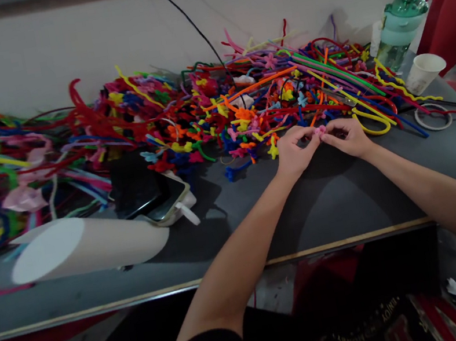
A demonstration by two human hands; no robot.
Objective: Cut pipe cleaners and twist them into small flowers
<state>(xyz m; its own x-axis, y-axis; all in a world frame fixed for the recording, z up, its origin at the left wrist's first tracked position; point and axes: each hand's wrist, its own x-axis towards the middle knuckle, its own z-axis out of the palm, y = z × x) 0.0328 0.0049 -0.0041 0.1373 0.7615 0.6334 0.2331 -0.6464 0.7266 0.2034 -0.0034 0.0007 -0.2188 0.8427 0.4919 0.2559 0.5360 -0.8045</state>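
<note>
Between the fingertips of both hands is a small pink pipe-cleaner piece (320,131), twisted into a compact shape. My left hand (295,150) pinches it from the left, with thumb and forefinger closed on it. From the other side my right hand (348,136) grips the same piece in a pinch. Both hands are above the dark tabletop (321,201), just in front of a pile of colourful pipe cleaners (244,114). Small flower shapes, such as a yellow one (272,148), lie near my left hand. A bent yellow pipe cleaner (375,131) curves beside my right hand.
On the left lie a phone (170,195) and a whitish cylinder (121,239). A paper cup (425,74), a green-lidded bottle (403,25) and a pale ring (436,125) are at the right. A black cable (190,18) hangs down into the pile. Red chairs (454,16) stand beyond the right end.
</note>
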